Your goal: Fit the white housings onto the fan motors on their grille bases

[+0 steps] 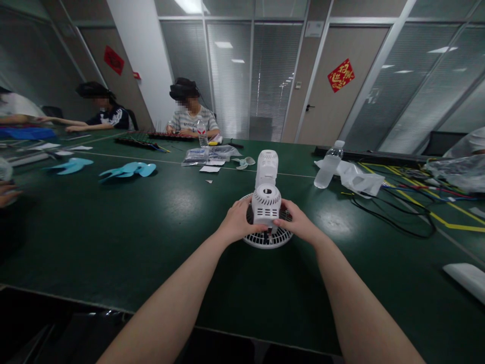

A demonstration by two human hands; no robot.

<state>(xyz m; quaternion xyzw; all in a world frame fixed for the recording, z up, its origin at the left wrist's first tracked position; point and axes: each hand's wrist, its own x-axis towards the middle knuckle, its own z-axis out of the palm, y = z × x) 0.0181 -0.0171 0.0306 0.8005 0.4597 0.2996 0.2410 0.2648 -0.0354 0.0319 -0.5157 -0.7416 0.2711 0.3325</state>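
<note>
A white plastic fan [266, 202] lies on the green table in front of me, its round grille [268, 242] facing down and its slotted motor housing on top. Beyond the housing extends a white vented stem or base part [267, 164]. My left hand [239, 221] grips the housing from the left, thumb at its near side. From the right, my right hand [299, 222] closes on the same housing. Dark parts show in a gap at the housing's near end, too small to make out. Some fingertips are hidden behind the housing.
Blue fan blades [131, 171] lie to the left, and a small pale blade [244, 162] lies behind the fan. A water bottle [329, 166] stands at right beside plastic wrap [359, 177] and black cables [394, 222]. Several people sit around the table.
</note>
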